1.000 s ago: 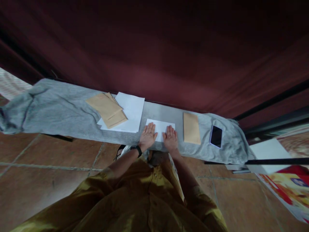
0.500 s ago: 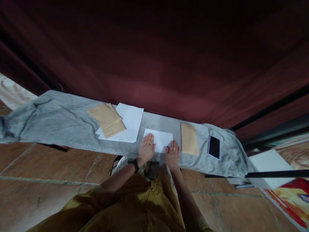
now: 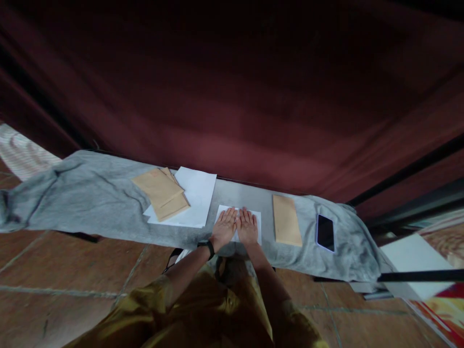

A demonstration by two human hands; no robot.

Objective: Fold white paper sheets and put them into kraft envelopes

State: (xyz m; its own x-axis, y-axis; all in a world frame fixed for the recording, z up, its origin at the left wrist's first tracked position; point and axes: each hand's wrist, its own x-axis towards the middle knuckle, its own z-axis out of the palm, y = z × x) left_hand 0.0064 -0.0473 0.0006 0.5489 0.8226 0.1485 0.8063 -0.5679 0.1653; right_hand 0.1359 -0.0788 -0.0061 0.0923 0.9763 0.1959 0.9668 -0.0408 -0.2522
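Observation:
A small white sheet of paper point(image 3: 256, 217), which looks folded, lies on the grey cloth in front of me. My left hand point(image 3: 224, 226) rests flat on its left half, fingers stretched forward. Beside it, nearly touching, my right hand point(image 3: 248, 227) lies flat on the middle of the paper. Both palms hide much of the sheet. To the left, brown envelopes point(image 3: 161, 189) overlap larger white sheets point(image 3: 201, 198). A single brown envelope point(image 3: 287, 220) lies to the right of the paper.
A phone point(image 3: 325, 233) with a dark screen lies at the right. The grey cloth point(image 3: 90, 193) drapes over a narrow surface. Dark red fabric point(image 3: 232, 121) hangs behind it. A black bar point(image 3: 416, 275) and a white board point(image 3: 415, 258) are at the far right.
My right hand has slid left from the paper's right edge to its middle, close to my left hand. My left hand has moved slightly further onto the paper. The view has shifted a little.

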